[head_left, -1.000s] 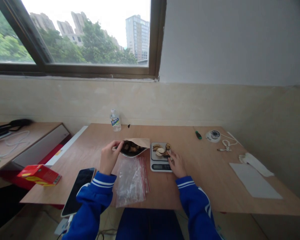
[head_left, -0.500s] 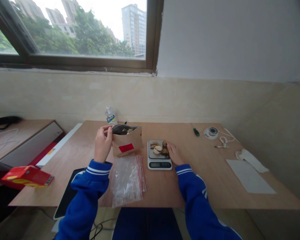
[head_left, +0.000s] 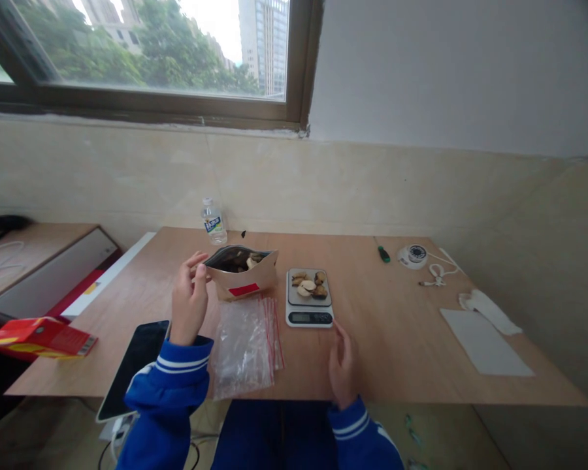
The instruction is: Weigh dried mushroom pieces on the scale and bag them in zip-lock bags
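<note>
My left hand [head_left: 188,301] pinches the left rim of a brown paper pouch [head_left: 242,273] that stands open on the wooden table [head_left: 396,326], with dark and pale dried slices showing inside. A small digital kitchen scale [head_left: 308,297] sits just right of the pouch and carries several dried slices [head_left: 308,284]. My right hand [head_left: 343,365] hovers near the table's front edge below the scale, fingers loosely spread and holding nothing. A stack of clear zip bags with red seals [head_left: 245,344] lies in front of the pouch.
A black phone [head_left: 132,365] lies at the front left corner. A water bottle [head_left: 212,221] stands at the back. A green screwdriver [head_left: 383,252], a white round device with cord [head_left: 414,255], a paper sheet [head_left: 483,341] and a red box [head_left: 39,336] are around.
My left hand has tipped the pouch upright and set it on the table. My right hand has drawn back from the scale to the table's front edge.
</note>
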### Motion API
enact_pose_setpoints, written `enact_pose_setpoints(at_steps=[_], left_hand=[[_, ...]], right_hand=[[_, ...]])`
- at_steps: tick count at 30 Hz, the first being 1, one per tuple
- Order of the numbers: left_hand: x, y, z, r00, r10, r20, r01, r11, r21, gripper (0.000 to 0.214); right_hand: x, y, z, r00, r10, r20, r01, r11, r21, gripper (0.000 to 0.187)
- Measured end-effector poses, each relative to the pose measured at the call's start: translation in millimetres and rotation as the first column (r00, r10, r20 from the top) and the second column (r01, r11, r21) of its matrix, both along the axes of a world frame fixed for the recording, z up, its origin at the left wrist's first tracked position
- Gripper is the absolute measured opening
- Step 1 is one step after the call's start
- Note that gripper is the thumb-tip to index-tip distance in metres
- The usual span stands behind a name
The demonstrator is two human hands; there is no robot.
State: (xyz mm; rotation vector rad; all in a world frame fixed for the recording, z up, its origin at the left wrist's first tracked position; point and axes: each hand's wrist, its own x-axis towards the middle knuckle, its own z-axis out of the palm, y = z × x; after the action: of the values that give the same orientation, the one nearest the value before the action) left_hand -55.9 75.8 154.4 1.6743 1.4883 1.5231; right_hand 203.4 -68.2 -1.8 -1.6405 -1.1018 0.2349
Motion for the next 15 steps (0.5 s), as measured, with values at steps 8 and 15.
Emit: enact_pose_setpoints(at_steps=[8,15], left_hand=[[9,-31,-11.2,0.978,0.204,-0.034,-0.202,0.978,0.054,0.041],[9,-65,-62.8,0.979,-0.141,-0.146,0.094,0.952,-0.291,0.029]], right_hand=[[10,-22,-0.7,0.983,0.154,0.099,-0.146,0.986,-0.078,0.027],[25,-24,-9.1,0.986,0.133,0.103,-0.123,0.987,-0.105,0.025]])
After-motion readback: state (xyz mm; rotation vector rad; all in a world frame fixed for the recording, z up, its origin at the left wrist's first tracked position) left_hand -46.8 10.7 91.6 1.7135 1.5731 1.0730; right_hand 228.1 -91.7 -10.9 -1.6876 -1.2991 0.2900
